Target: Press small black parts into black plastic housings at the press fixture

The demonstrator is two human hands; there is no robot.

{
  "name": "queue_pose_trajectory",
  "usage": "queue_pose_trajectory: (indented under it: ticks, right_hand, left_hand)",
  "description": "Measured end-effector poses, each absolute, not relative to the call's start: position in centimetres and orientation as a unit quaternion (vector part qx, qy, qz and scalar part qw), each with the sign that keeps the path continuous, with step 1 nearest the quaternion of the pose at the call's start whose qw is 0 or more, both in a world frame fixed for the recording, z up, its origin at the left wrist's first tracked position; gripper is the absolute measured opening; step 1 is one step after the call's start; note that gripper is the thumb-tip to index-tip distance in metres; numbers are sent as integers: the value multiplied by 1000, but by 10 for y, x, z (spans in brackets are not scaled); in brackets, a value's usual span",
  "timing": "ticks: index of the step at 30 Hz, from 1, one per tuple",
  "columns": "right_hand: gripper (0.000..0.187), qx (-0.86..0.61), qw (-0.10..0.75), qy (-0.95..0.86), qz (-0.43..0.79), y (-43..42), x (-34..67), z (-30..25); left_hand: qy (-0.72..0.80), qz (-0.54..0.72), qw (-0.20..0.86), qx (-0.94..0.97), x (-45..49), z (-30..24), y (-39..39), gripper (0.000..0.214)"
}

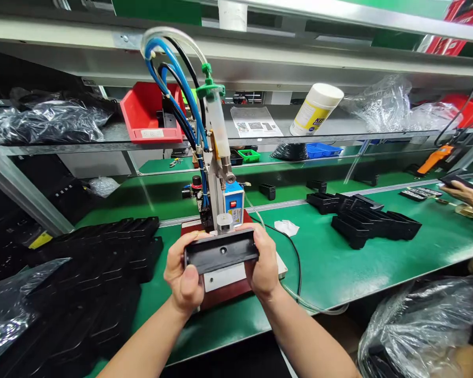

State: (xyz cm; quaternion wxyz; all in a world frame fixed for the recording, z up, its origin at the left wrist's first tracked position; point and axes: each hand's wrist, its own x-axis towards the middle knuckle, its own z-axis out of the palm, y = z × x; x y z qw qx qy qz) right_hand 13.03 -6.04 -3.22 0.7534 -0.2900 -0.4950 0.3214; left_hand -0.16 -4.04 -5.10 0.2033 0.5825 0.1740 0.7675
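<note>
Between my two hands is a long black plastic housing (pixel 207 257), its hollow side turned toward me, with a small round hole near the middle of its floor. My left hand (pixel 186 275) grips the left end, thumb on the front rim. Around the right end my right hand (pixel 263 260) is closed. Just behind the housing stands a bench dispensing machine with a metal fixture block (pixel 224 222), a clear syringe barrel (pixel 216 118) under a green cap, and a blue control box (pixel 234 202). Whether the housing touches the fixture is hidden.
Many black housings (pixel 114 257) are piled on the left, and more black housings (pixel 372 226) lie right of the machine on the green bench (pixel 311 268). A white tissue (pixel 287 227) and a black cable (pixel 295 252) are nearby. At far right, a co-worker's hand (pixel 467 194) holds a dark part.
</note>
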Motion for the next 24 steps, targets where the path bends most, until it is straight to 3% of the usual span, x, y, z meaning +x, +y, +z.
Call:
queue_pose_trajectory:
  ticks: [4,9,11,14,17,21,24]
  right_hand:
    - [36,-297,766,-474,316,-83,120,-38]
    - [33,-289,741,-486,361,-83,123,-45]
    - [32,-287,727,-474,405,-81,126,-49]
    - [30,-294,703,-417,496,-82,128,-55]
    - [35,-317,640,-458,530,-87,130,-64]
    - [41,-445,638,-542,317,-89,169,-81]
    - [43,-597,661,-441,111,-83,238,-111]
  left_hand:
    - [123,762,132,622,-10,-57,-60,34]
    - [142,740,177,634,-24,-71,-68,33]
    - [140,682,189,693,-35,-73,-72,44]
    - [150,543,119,818,-54,-69,-82,60]
    - [185,486,62,852,-74,-61,-94,51]
    - [362,488,34,793,-111,-52,-85,25]
    - [558,469,42,683,-153,-45,-36,29]
